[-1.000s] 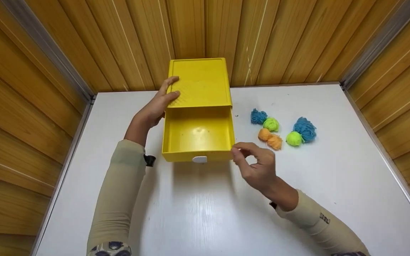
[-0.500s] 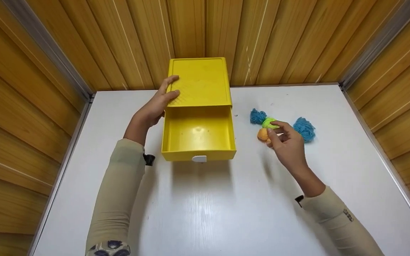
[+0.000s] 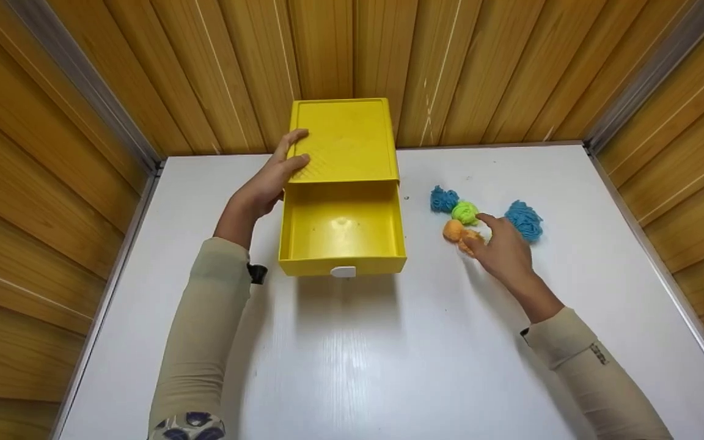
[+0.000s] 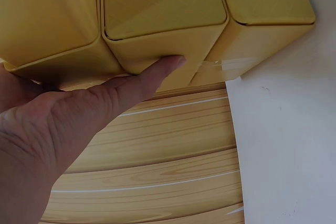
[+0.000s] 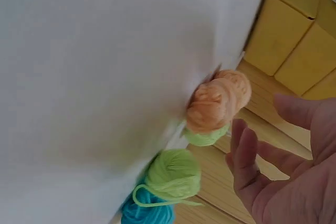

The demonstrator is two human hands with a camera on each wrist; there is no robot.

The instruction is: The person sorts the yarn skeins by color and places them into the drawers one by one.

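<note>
My left hand (image 3: pixel 268 183) steadies a yellow plastic drawer unit (image 3: pixel 343 140), thumb and a finger lying on its top's left edge. In the left wrist view, an extended digit presses along the unit (image 4: pixel 168 19). The front drawer (image 3: pixel 343 267), with a white tab, is pulled out and bare inside. To the right, my right hand (image 3: pixel 505 253) hovers with thumb and fingers spread around the orange yarn balls (image 3: pixel 453 230). The right wrist view shows a gap between fingers and orange yarn (image 5: pixel 218 100). A lime green yarn ball (image 3: pixel 465 212) sits just behind.
A small blue yarn ball (image 3: pixel 443 199) touches the lime one. A larger blue yarn ball (image 3: pixel 524 220) lies right of my hand; its lime neighbour (image 5: pixel 176 174) shows only in the right wrist view. Wood-patterned panels (image 3: pixel 321 49) border the white table (image 3: pixel 352 366).
My right hand has left the drawer's front right corner and moved right to the yarn, then lowered with fingers spreading. The left hand and drawer unit have stayed put.
</note>
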